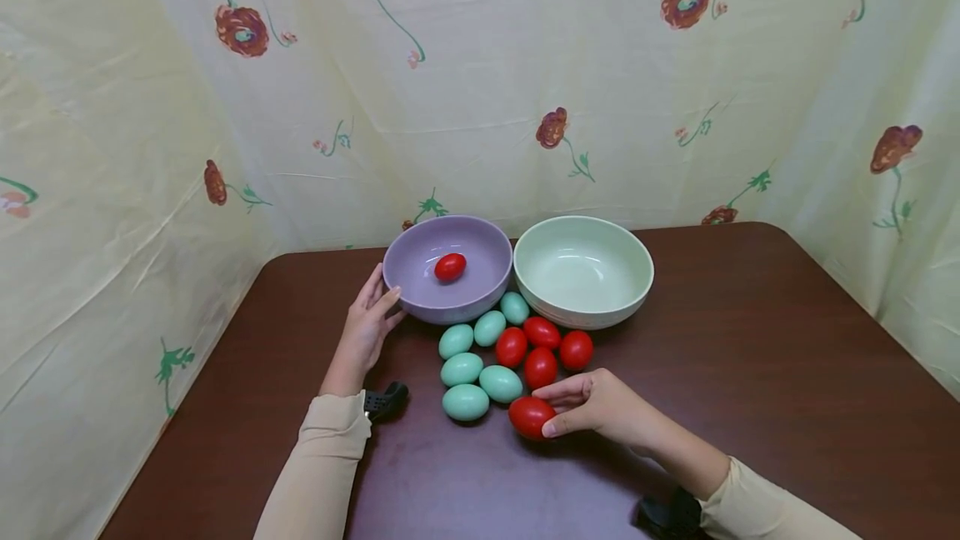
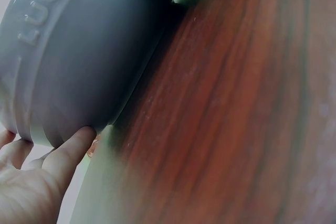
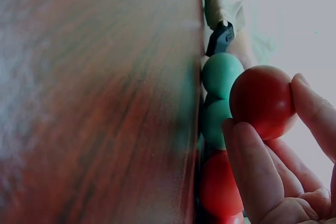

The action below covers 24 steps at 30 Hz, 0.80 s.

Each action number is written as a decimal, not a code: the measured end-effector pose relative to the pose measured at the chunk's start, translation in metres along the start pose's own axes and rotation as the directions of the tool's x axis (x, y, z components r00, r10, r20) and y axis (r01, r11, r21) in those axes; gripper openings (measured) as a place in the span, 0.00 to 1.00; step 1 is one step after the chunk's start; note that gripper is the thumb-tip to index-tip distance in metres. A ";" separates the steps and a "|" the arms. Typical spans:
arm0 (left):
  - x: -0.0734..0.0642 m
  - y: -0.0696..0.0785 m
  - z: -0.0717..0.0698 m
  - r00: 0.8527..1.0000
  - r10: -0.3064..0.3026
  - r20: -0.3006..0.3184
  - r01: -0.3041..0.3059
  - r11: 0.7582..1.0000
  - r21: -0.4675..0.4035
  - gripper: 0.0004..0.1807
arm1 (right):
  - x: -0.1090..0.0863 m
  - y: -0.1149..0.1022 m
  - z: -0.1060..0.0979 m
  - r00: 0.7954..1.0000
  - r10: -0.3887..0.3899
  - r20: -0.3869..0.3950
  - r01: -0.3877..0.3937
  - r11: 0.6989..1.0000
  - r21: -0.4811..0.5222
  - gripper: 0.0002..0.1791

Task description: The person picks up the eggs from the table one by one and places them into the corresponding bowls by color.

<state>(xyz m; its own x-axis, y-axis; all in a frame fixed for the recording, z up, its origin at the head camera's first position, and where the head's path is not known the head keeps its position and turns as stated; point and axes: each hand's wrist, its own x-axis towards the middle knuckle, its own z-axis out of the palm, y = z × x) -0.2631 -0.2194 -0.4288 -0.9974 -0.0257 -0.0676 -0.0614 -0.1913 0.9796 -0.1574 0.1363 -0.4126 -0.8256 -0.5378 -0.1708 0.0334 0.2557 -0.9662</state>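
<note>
My right hand pinches a red egg between thumb and fingertips at the near side of a group of eggs. In the right wrist view, this red egg shows close up between the fingers. My left hand rests against the left side of a purple bowl, thumb at the rim. The left wrist view shows its fingers straight against the bowl's outer wall. Inside that bowl lies one red egg.
A pale green bowl stands right beside the purple one. In front of both bowls, several green eggs lie on the left and several red eggs on the right. Dark brown tabletop stretches beyond, with a flowered curtain behind.
</note>
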 end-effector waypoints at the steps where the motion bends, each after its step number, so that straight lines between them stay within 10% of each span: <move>1: 0.000 0.000 0.000 1.000 0.002 0.001 -0.002 1.000 0.001 0.38 | 0.000 -0.001 0.000 1.000 -0.001 0.000 0.001 1.000 -0.002 0.25; 24: 0.003 0.001 0.000 1.000 0.003 0.001 -0.003 1.000 0.002 0.39 | 0.001 -0.001 0.000 1.000 0.013 0.003 -0.013 0.999 0.041 0.26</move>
<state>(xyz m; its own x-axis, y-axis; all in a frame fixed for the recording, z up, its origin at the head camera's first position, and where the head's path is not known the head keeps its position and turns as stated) -0.2658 -0.2199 -0.4283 -0.9976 -0.0254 -0.0649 -0.0590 -0.1896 0.9801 -0.1584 0.1360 -0.4115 -0.8235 -0.5367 -0.1840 0.0672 0.2297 -0.9709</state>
